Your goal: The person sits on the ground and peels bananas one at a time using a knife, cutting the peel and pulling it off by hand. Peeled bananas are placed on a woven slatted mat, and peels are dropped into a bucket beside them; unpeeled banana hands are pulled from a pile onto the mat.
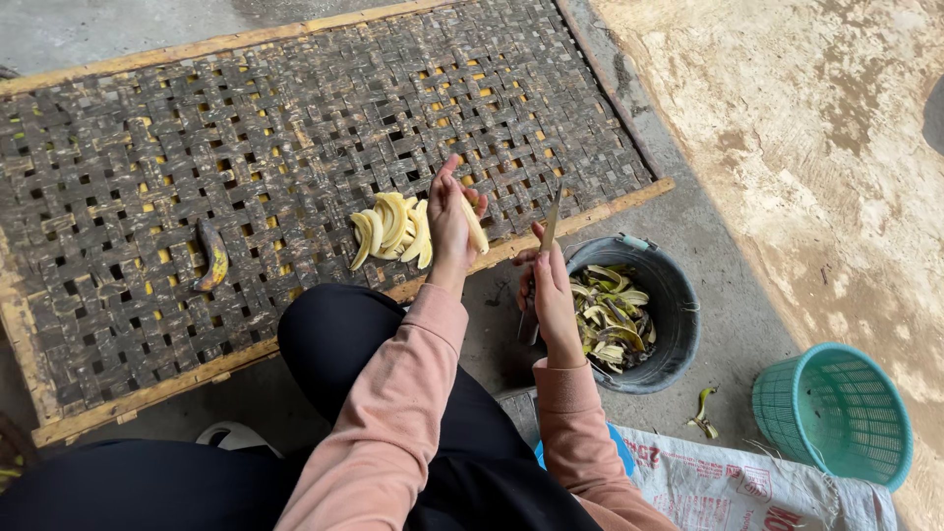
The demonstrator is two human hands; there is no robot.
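At frame centre the left hand (452, 221) grips a peeled banana (474, 224) beside the pile (393, 228), while the right hand (547, 290) clasps a knife (543, 258) over the bucket (678, 295).

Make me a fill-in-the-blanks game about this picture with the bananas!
1. The left hand holds a peeled ____ over the woven mat.
2. The right hand holds a ____.
3. The peels lie in a black ____.
4. The basket on the ground is coloured ____.

Missing words: banana; knife; bucket; green
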